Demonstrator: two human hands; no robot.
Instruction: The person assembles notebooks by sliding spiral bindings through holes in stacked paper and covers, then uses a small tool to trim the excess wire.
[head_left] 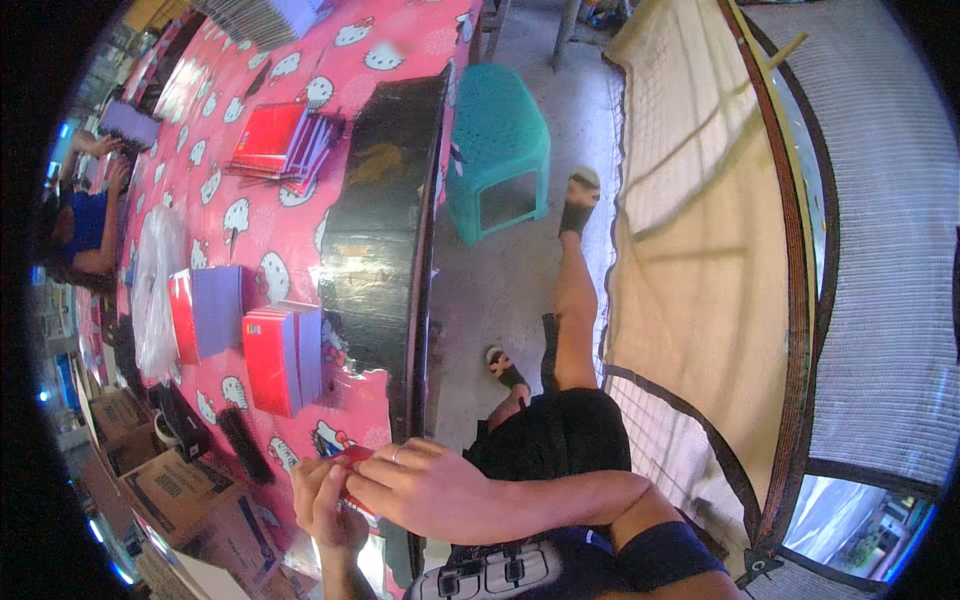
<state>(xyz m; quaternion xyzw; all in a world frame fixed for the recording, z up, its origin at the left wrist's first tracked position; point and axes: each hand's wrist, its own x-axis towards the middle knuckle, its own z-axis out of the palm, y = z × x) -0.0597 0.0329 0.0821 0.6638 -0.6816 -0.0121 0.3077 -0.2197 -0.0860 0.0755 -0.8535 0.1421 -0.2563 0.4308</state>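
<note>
Your left hand (322, 497) and right hand (425, 487) meet at the near edge of the surface (290, 225), which wears a pink cloth printed with white cartoon cats. Between them sits a small red booklet (352, 458), mostly hidden; only a red corner shows above the knuckles, right at the surface's edge.

Left fingers curled around the booklet's left side, pinching it. Right fingers pressed together and laid flat across the top of it; a ring shows on one of them. Right forearm comes in from the lower right, crossing your lap.

Just beyond your hands: a stack of red-and-purple booklets (283, 358) standing on the cloth, and beside it a second stack (208, 312) of the same kind. Farther up the surface, a fanned pile of red booklets (283, 143). A clear plastic bag (155, 285) lies near the left stacks. A black comb-like object (243, 445) lies left of your hands; what it is exactly you cannot tell.

A black slab (383, 225) runs along the surface's right edge. On the floor beyond, a teal plastic stool (497, 150). Your legs stretch out below, sandals on both feet. Another person in blue (82, 225) works at the far left.
</note>
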